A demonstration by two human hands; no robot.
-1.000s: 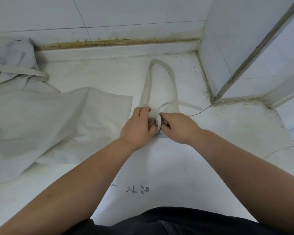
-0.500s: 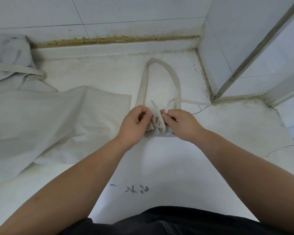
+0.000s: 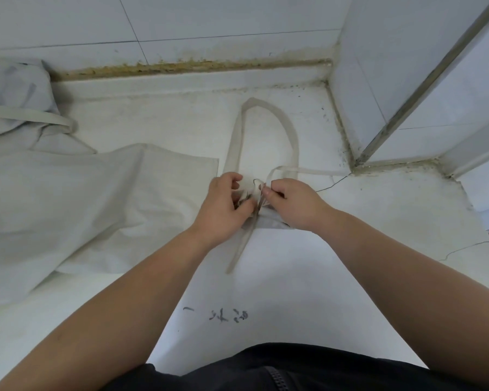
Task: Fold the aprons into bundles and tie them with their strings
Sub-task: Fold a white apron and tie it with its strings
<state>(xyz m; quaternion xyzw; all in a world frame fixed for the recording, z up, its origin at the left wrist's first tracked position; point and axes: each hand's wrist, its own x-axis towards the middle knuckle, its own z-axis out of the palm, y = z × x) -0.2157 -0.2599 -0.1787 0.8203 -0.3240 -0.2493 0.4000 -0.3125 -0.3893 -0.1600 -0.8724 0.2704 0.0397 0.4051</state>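
As left hand [image 3: 223,206] grips bundle [image 3: 270,221], right hand [image 3: 292,204] beside it, pinching string [image 3: 308,171]

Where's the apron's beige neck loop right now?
Head view, centre: the beige neck loop lies flat on the white surface beyond the left hand and right hand, between the unfolded grey apron at left and the tiled wall at right.

You have a few dark handwritten marks [image 3: 228,316] on the white counter [image 3: 294,277], near you and just left of centre. They look upside down and cannot be read.
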